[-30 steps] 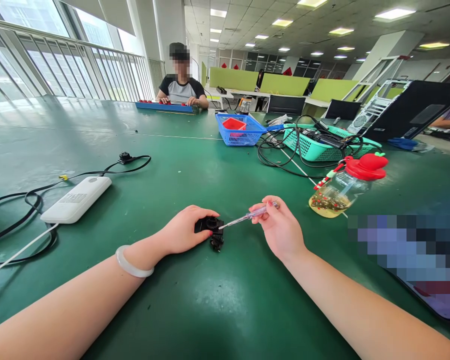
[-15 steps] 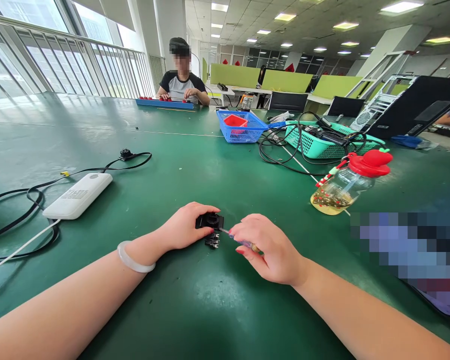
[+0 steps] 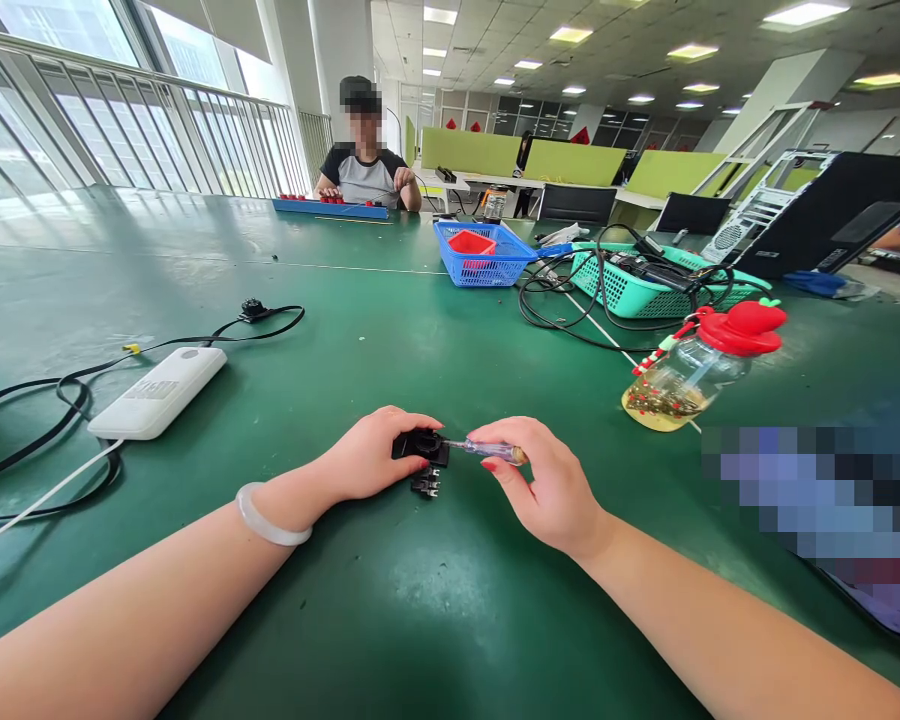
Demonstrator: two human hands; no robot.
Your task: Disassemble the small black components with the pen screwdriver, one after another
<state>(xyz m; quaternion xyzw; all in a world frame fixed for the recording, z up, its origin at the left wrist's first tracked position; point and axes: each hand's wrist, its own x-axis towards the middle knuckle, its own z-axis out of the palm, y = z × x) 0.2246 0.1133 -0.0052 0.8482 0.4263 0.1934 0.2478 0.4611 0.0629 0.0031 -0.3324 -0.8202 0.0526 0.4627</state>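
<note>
My left hand (image 3: 379, 455) grips a small black plastic part (image 3: 424, 443) against the green table, thumb on its near side and fingers on its far side. My right hand (image 3: 544, 475) closes around the clear purplish handle of a screwdriver (image 3: 495, 452). The screwdriver's metal shaft points left and its tip meets the right end of the black part; exactly where it touches is too small to tell. Just in front of the part, on the near side, lies a small black piece with metal prongs (image 3: 426, 483).
A white power bank (image 3: 161, 395) with black cables lies at left. To the right stands a tilted-looking bottle with a red lid (image 3: 686, 375). Farther back are a blue basket (image 3: 484, 268) and a teal basket (image 3: 630, 290) with cables. A person (image 3: 365, 170) sits across the table.
My right hand has shifted slightly and turned the screwdriver from slanting to nearly level. My left hand keeps its hold on the black part. The person opposite has raised one hand.
</note>
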